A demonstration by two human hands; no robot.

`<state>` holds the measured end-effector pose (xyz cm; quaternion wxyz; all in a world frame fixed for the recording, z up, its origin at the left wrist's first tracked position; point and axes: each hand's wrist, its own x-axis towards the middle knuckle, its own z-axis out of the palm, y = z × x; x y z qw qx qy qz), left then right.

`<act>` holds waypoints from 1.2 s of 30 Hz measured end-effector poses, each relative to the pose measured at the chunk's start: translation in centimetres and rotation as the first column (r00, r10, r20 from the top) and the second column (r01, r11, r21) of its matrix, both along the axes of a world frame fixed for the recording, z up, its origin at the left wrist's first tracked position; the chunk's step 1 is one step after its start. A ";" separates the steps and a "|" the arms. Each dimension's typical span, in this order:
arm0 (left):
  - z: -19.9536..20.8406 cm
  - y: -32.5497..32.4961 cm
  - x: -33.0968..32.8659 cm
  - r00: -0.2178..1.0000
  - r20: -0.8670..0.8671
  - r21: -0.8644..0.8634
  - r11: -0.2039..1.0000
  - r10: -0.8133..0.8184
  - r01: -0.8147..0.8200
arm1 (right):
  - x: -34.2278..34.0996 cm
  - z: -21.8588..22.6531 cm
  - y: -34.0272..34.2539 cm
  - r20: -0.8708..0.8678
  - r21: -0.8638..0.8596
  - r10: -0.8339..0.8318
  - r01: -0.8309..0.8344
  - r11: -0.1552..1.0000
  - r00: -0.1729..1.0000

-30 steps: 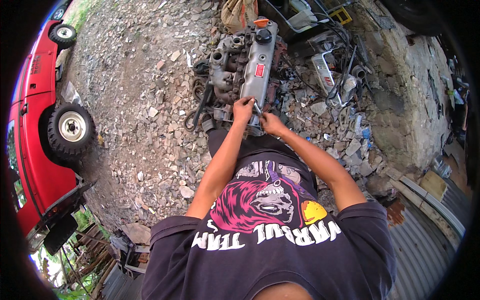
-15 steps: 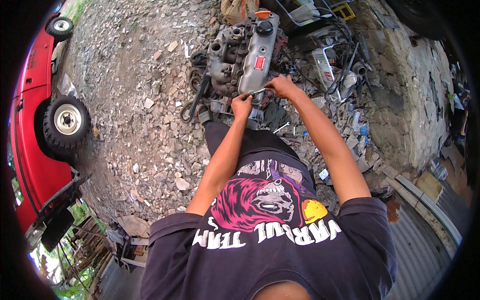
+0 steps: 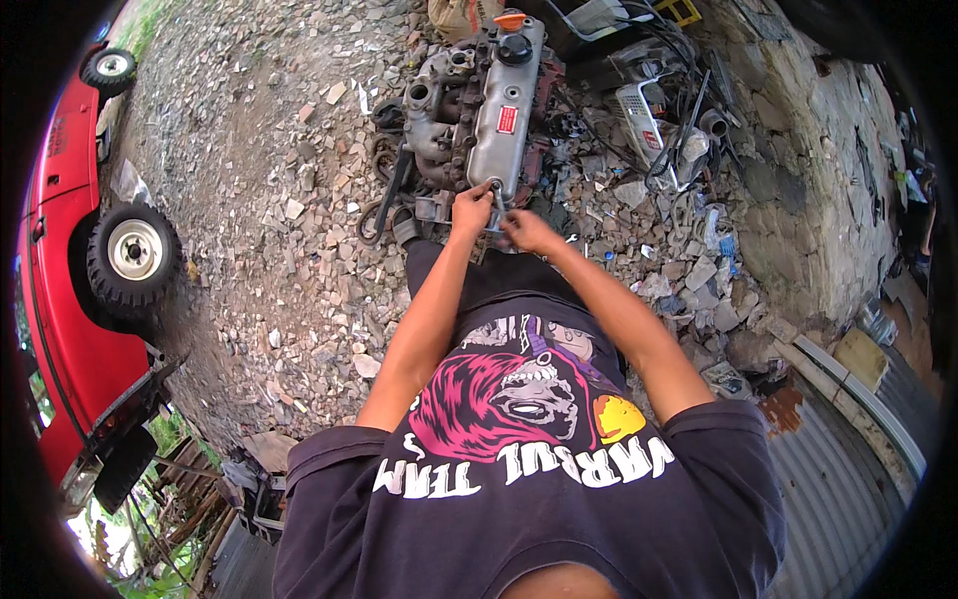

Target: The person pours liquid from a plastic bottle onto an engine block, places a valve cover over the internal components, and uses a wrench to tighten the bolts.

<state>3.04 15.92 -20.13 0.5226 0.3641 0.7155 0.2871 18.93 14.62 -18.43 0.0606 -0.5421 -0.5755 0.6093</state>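
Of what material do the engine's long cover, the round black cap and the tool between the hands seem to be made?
Long cover: metal, perhaps aluminium or painted steel, from its smooth silver-grey sheen.
Round black cap: probably plastic, being plain black, but painted metal is possible.
Tool: likely steel, from its pale grey gleam.

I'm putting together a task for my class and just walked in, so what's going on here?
A person in a dark T-shirt is working with a slim metal tool at the near end of an engine on stony ground. The left hand is at the tool's upper end; the right hand, blurred, is by its lower end. How firmly either grips is unclear. A red vehicle stands off to the left.
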 end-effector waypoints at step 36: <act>4.1 0.3 2.5 0.957 -0.217 0.026 0.981 0.195 -0.194 | 5.0 4.5 14.0 0.351 0.247 0.295 -0.392 0.886 0.889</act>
